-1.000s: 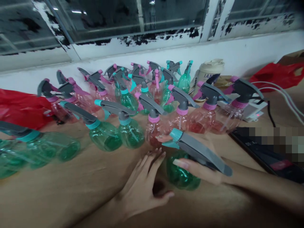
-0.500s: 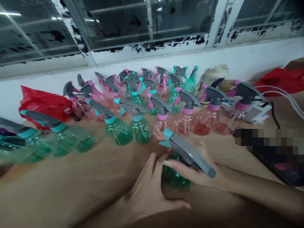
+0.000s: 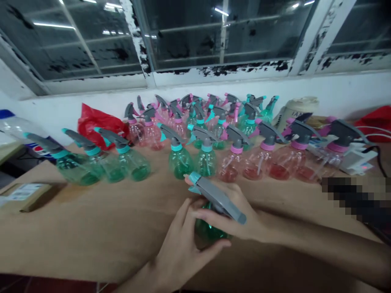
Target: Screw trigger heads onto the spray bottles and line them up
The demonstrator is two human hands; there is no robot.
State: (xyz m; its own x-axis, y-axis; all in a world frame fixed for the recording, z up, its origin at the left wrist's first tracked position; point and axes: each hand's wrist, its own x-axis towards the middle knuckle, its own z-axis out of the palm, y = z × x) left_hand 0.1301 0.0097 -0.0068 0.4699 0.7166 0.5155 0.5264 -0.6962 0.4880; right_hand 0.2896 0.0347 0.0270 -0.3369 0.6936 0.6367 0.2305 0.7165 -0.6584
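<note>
Hands (image 3: pixel 183 248) (image 3: pixel 235 211) clasp my green spray bottle (image 3: pixel 210 228) at lower centre; its trigger head (image 3: pixel 216 197), perhaps loose, could tip it.

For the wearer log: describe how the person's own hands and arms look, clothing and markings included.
Both the left hand and the right hand are bare: no gloves, rings or watch visible. The forearms show no sleeves as far as the frame reaches. The fingernails look long and pale. No markings can be made out.

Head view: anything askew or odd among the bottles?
Three green plastic spray bottles at the table's left lean tilted, unlike the upright rows. Both hands grip another green bottle.
</note>
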